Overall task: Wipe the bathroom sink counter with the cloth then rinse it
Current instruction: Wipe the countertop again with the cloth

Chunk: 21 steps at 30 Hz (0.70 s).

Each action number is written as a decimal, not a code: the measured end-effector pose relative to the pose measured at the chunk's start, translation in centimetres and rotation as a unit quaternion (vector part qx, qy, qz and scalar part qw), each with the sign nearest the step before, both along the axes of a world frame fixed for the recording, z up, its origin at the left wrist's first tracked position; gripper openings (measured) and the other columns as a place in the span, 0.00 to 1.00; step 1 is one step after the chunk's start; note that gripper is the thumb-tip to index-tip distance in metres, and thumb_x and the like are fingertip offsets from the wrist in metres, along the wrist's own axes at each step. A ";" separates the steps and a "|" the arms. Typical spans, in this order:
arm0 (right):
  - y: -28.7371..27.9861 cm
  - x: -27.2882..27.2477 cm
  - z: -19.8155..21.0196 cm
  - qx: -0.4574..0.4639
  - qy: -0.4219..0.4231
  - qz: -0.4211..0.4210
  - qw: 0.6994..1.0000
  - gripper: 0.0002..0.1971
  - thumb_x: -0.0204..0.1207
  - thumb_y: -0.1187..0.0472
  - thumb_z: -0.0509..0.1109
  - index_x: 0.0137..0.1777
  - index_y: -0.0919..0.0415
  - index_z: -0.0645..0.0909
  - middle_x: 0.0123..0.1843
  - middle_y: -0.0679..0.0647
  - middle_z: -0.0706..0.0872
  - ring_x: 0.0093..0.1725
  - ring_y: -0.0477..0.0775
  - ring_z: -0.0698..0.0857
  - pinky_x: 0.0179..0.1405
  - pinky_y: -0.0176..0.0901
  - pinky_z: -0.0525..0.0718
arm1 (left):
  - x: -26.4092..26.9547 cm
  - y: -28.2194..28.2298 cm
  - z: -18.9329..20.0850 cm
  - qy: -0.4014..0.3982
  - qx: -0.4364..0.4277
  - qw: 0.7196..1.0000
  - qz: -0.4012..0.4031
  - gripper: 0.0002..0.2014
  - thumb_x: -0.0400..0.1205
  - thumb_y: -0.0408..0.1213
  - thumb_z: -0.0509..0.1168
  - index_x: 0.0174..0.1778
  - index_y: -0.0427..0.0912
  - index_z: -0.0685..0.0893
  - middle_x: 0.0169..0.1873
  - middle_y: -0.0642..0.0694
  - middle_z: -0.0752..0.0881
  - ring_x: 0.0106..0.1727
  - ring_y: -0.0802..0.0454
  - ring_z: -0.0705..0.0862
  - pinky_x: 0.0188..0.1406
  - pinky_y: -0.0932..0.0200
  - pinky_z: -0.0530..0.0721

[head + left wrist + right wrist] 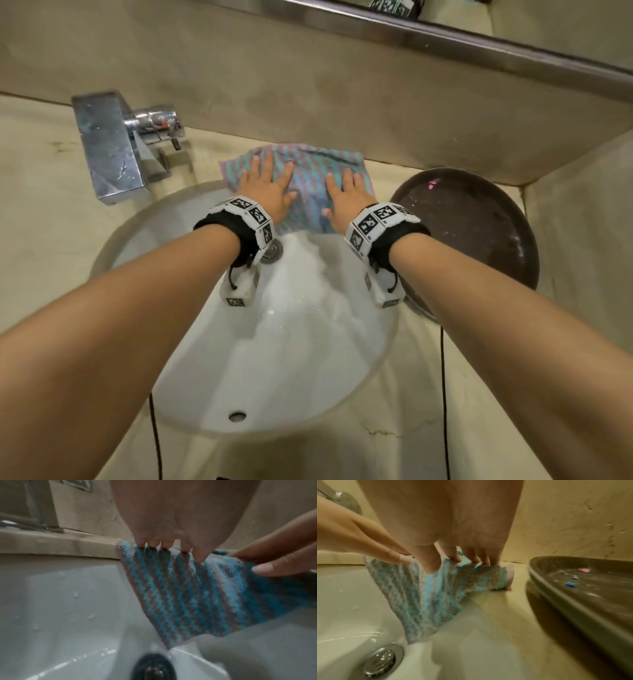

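A blue and pink striped cloth [310, 178] lies spread on the beige counter [41, 212] behind the white sink [281, 359]; its near edge hangs into the basin [51, 608]. My left hand [265, 186] presses flat on the cloth's left part, fingers straight and spread. My right hand [346, 195] presses flat on its right part. In the left wrist view the cloth [180, 595] droops toward the drain [154, 669] under the left hand [164, 543]. In the right wrist view the right hand [467, 558] pins the cloth [428, 595] at the rim.
A chrome faucet [116, 147] stands on the counter at the back left. A dark round tray [479, 226] with small pink and blue bits sits right of the sink. A beige wall runs close behind the cloth. Water drops lie in the basin.
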State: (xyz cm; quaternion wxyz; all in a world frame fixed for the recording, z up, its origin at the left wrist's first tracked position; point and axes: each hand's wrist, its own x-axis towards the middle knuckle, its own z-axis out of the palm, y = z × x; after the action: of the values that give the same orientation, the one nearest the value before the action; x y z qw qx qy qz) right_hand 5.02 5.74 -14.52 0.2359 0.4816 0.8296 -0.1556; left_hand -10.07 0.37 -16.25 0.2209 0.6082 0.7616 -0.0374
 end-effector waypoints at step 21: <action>0.1 -5.4 0.4 -0.014 0.014 0.151 0.988 0.39 0.82 0.51 0.61 0.83 0.50 0.39 0.84 0.64 0.36 0.84 0.65 0.39 0.83 0.53 0.41 | -5.2 -1.7 -0.1 0.020 0.007 0.988 0.152 0.28 0.85 0.55 0.43 0.82 0.56 0.46 0.83 0.42 0.42 0.83 0.35 0.41 0.79 0.31 0.43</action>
State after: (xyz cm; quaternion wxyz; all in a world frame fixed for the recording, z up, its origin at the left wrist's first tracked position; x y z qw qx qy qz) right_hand -0.40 5.80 -14.12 0.2521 0.3450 0.8938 -0.1361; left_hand -15.31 -1.32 -16.39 0.2040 0.4858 0.8499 -0.0100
